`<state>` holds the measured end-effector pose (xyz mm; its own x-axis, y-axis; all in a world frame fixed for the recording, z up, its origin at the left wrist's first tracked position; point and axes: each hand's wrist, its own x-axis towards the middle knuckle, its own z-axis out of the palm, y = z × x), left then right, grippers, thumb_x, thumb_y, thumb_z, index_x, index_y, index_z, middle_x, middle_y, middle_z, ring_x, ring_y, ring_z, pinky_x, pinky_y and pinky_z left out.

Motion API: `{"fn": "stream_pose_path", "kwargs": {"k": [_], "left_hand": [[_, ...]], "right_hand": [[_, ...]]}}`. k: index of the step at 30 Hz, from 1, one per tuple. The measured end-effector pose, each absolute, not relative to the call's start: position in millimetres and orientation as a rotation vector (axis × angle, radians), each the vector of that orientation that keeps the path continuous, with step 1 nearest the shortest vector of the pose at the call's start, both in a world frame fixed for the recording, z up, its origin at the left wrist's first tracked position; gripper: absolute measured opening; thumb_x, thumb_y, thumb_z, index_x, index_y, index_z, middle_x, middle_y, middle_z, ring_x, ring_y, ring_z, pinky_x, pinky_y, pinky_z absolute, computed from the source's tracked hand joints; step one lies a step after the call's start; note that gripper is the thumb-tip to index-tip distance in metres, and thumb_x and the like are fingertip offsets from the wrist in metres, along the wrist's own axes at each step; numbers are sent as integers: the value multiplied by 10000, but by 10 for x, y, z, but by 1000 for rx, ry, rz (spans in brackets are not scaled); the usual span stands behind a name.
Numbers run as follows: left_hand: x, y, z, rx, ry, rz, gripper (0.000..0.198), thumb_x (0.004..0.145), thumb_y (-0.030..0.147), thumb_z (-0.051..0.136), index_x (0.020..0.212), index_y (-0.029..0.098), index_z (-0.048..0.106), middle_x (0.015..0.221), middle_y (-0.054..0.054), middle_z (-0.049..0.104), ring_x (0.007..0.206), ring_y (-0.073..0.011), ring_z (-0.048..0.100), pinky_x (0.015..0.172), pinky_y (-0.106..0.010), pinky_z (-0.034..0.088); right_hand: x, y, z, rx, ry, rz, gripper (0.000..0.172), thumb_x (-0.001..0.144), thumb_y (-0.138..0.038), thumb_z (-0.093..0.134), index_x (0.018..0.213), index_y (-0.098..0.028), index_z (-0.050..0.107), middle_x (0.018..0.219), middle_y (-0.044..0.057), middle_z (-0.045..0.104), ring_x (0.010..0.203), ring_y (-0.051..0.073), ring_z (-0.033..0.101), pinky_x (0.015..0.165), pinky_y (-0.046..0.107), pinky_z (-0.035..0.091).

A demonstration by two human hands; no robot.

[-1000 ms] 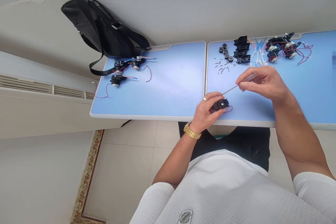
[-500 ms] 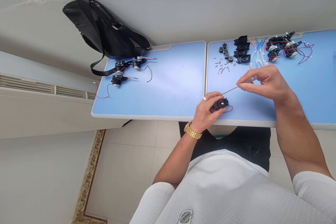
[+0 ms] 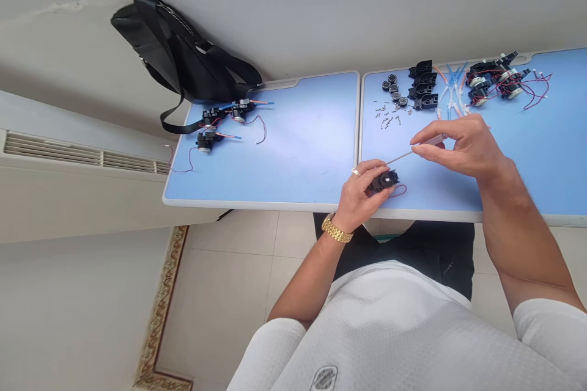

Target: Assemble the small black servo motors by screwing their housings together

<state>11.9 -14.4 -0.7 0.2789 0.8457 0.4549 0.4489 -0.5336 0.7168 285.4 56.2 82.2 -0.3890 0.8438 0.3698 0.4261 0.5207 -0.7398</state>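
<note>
My left hand [image 3: 363, 188] is closed around a small black pump-like unit [image 3: 385, 179] with a white centre, close to the front edge of the blue table. A red wire loop [image 3: 400, 190] comes out beside it. Between thumb and fingers, my right hand [image 3: 463, 145] grips a screwdriver [image 3: 400, 157] by its clear handle. The thin shaft slants down left, and its tip ends by the fingertips of my left hand at the unit; the exact contact point is hidden. Loose small screws [image 3: 389, 118] lie scattered behind my hands.
Several round motors [image 3: 394, 89] and black housings [image 3: 424, 85] lie at the back, beside blue and orange tubes [image 3: 453, 90]. Wired assemblies [image 3: 498, 80] sit back right. More assemblies [image 3: 208, 140] and a black bag [image 3: 172, 55] are on the left table [image 3: 293, 153].
My right hand and the screwdriver have shifted slightly left. My left hand still holds the black unit in nearly the same place. The view has moved a little.
</note>
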Motion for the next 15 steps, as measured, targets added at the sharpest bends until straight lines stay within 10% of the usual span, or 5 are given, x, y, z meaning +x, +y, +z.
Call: {"fn": "stream_pose_path", "kwargs": {"k": [15], "left_hand": [[107, -148, -4, 2100, 1179, 1147, 369, 1078, 469, 814, 1344, 214, 788, 1454, -179, 741, 1343, -304, 755, 1094, -500, 697]], "right_hand": [[2790, 519, 890, -982, -1861, 869, 128, 975, -287, 828, 856, -335, 825, 775, -46, 807, 711, 200, 776, 729, 393, 654]]}}
